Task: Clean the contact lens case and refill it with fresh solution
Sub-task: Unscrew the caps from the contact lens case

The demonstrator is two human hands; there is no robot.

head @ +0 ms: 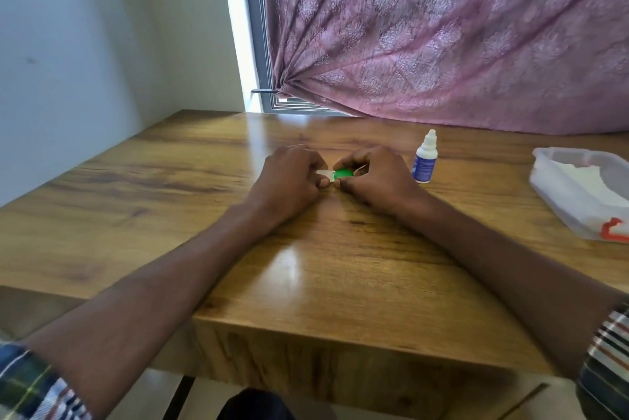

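A corner room here, pale wall (68,45) on the left, a mauve patterned curtain (442,28) gathered across the window (252,45) on the far side, and a wooden table (323,266) filling the middle of the view. Over on the right edge sits a clear plastic tub (578,195) with something white inside and a red mark on its near corner. Both forearms reach in from the near side, checked sleeves (609,361) pushed up, and the hands meet at the table's centre. The left hand (289,178) has its fingers curled, pinching the white end of the case (335,175); the right hand (371,178) is curled too, fingertips gripping the green cap (343,173) on the case's other side. Thumbs nearly touch just below it. The case is held low, right at the tabletop, whether resting on it is hard to say. Just right of the right hand stands a small white bottle (424,161), upright, blue label, cap on, near but apart from the knuckles.
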